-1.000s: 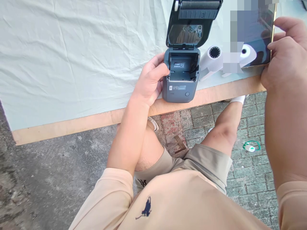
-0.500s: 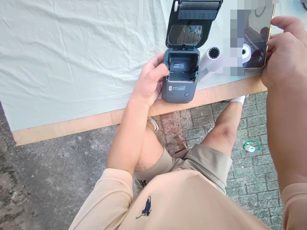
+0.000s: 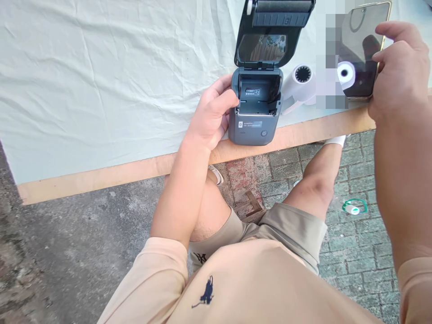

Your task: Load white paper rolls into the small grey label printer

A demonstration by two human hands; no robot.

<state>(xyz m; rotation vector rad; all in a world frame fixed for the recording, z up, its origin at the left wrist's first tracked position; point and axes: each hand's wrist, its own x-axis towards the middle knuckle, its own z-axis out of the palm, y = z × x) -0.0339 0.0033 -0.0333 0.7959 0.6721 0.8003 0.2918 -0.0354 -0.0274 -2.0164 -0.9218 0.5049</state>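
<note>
My left hand (image 3: 214,110) grips the left side of a dark grey label printer (image 3: 254,128), its thumb at the compartment's left rim. The printer stands at the table's front edge, its lid (image 3: 275,33) flipped up and back. Nothing lies in the compartment (image 3: 259,92). My right hand (image 3: 398,67) is closed at the right edge of a smartphone (image 3: 361,38), two fingertips over the dark glass and the other fingers partly hidden. Between printer and phone lie a white label roll (image 3: 302,87) and another white roll (image 3: 347,74), which overlaps the phone's lower left.
A pale wrinkled cloth (image 3: 118,81) covers the table, with a bare wooden front edge (image 3: 101,176). A pixelated patch hides part of the cloth left of the phone. Below are my legs, a wooden stool part (image 3: 251,204) and a green-and-white item (image 3: 353,209) on the paving.
My right fingertips have moved slightly left over the phone's face. The phone has shifted a little right, and its reflections differ. My left hand still grips the printer.
</note>
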